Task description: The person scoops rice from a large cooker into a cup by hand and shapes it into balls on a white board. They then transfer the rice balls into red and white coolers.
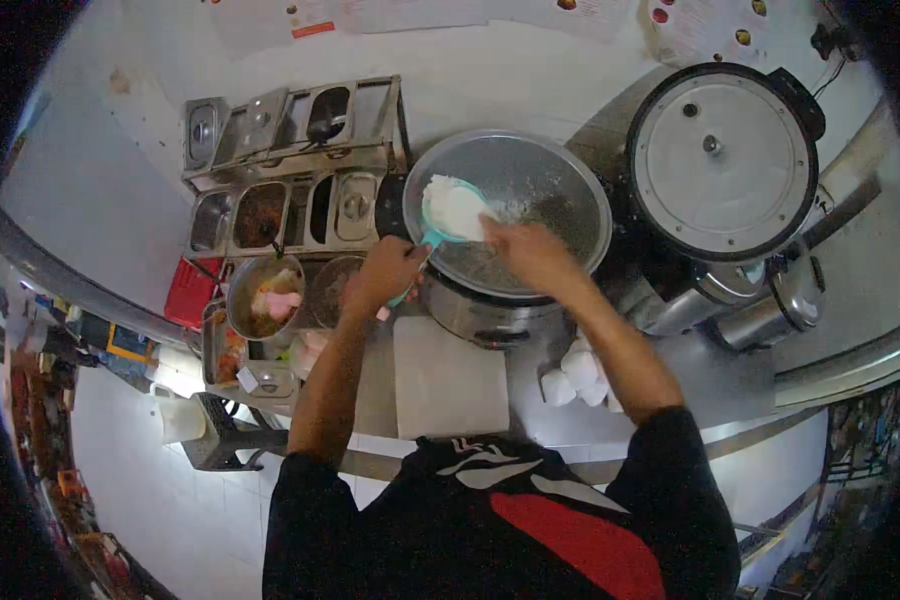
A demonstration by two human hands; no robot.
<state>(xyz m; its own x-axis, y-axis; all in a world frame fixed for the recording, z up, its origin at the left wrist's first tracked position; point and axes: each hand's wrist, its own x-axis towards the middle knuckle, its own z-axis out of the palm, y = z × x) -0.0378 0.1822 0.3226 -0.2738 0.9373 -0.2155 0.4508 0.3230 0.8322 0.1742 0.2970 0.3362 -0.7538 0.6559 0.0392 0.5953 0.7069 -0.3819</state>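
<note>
My left hand (pixel 385 279) grips the handle of a turquoise scoop (pixel 433 239). The scoop's round head carries a heap of white food (pixel 454 208), possibly rice, above a wide metal bowl (pixel 510 259). My right hand (pixel 531 251) is at the right edge of that heap, with blurred fingertips. Whether the right hand holds anything is unclear. White grains and dark specks dot the inside of the bowl. Beneath the bowl stands a round metal cooker (pixel 487 319) with a black handle.
Left stand steel food pans (pixel 259 214) in racks, and a round pot (pixel 265 296) containing food and something pink. A pale board (pixel 451 379) lies in front. White rounded pieces (pixel 579 375) sit near my right forearm. A large lidded cooker (pixel 724 161) and metal canisters (pixel 765 307) stand right.
</note>
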